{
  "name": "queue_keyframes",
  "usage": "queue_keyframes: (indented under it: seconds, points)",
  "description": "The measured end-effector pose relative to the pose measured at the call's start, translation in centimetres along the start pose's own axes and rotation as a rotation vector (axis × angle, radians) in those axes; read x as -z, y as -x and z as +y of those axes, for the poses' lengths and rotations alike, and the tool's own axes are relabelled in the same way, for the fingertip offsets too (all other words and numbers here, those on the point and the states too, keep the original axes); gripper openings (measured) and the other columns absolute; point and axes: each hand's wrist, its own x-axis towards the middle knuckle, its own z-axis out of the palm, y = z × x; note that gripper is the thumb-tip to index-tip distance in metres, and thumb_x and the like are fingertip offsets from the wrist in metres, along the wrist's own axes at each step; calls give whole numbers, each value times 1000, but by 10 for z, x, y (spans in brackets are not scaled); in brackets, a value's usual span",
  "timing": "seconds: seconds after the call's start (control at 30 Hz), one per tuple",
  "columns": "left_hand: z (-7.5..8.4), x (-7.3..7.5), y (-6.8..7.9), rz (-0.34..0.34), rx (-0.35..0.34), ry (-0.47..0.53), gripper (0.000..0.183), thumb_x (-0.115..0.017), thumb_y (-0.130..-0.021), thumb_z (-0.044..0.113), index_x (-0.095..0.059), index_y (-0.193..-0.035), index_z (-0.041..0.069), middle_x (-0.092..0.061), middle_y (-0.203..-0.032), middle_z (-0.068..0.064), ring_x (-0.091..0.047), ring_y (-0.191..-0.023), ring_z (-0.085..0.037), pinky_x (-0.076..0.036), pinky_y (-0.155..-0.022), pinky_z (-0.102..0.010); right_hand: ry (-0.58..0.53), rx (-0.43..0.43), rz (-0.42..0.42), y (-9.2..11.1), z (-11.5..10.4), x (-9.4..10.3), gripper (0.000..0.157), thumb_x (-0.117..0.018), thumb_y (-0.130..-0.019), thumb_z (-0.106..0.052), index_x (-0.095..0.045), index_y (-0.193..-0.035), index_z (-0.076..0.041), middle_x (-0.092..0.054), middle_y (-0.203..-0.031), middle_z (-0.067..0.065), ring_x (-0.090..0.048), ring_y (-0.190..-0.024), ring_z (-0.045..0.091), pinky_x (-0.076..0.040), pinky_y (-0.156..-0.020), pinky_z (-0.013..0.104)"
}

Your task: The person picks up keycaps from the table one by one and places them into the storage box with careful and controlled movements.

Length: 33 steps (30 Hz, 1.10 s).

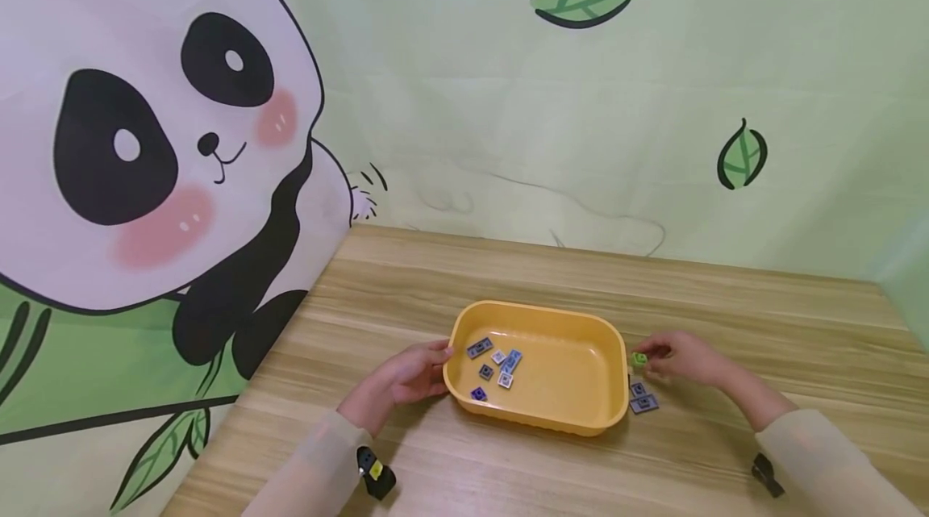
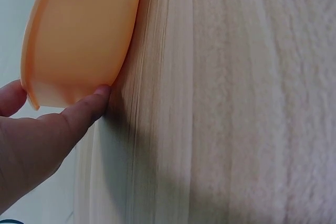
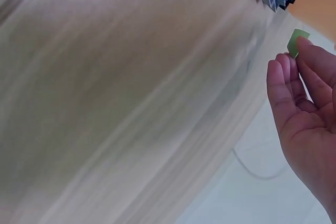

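Note:
A yellow plastic tray (image 1: 539,420) stands on the table, with several small grey, white and blue toy brick pieces (image 1: 506,380) in its left half. At its left end my left hand (image 1: 414,376) holds the wall; in the left wrist view one digit sits by the rim and another at the lower edge. Just beyond the right end, my right hand (image 1: 685,357) pinches a small green toy brick (image 3: 297,41) between thumb and finger. Below that hand lie grey toy bricks (image 1: 643,403) beside the tray, and a dark piece shows next to them in the right wrist view.
The wood-grain table (image 1: 406,275) runs back to a pale green backdrop (image 1: 472,97) printed with leaves and a large panda. Black wrist devices (image 1: 377,474) show by both sleeves.

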Motion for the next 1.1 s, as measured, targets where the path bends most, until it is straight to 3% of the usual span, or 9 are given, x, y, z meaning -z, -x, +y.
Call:
queue_keyframes:
  seconds: [0.23, 0.43, 0.63, 0.83, 1.1]
  points:
    - [0, 1, 0, 3, -1, -1, 59, -36, -110, 18, -16, -161, -6, -37, -159, -28, -56, -119, -17, -41, -116, -45, 32, -37, 12, 3, -4, 10, 31, -71, -91, -9, -70, -115, 10, -76, -102, 19, -66, -89, 16, -54, -73, 21]
    - [1, 0, 1, 9, 1, -7, 58, -36, -111, 18, -17, -161, -5, -40, -157, -27, -56, -116, -15, -44, -112, -41, 34, -11, 22, 3, -6, 20, 28, -69, -92, -6, -70, -115, 11, -76, -100, 16, -61, -88, 5, -53, -72, 21]
    - [-1, 1, 1, 7, 2, 1, 59, -37, -110, 18, -17, -160, -5, -42, -156, -26, -57, -115, -15, -45, -108, -38, 45, -12, 16, 0, -13, 31, 31, -66, -95, -7, -68, -119, 13, -76, -106, 21, -65, -92, 11, -54, -74, 22]
    - [-1, 1, 1, 8, 8, 5, 58, -36, -110, 18, -17, -161, -5, -39, -158, -26, -56, -117, -16, -43, -111, -40, 46, -32, 13, -3, -25, 41, 34, -66, -96, -9, -67, -123, 12, -76, -108, 19, -62, -91, 7, -54, -72, 20]
    - [1, 0, 1, 0, 11, 4, 58, -36, -111, 18, -17, -161, -5, -41, -157, -26, -54, -118, -17, -44, -110, -39, 84, -5, 28, -10, -43, 55, 31, -67, -97, -11, -69, -120, 9, -76, -109, 20, -67, -95, 18, -55, -73, 21]
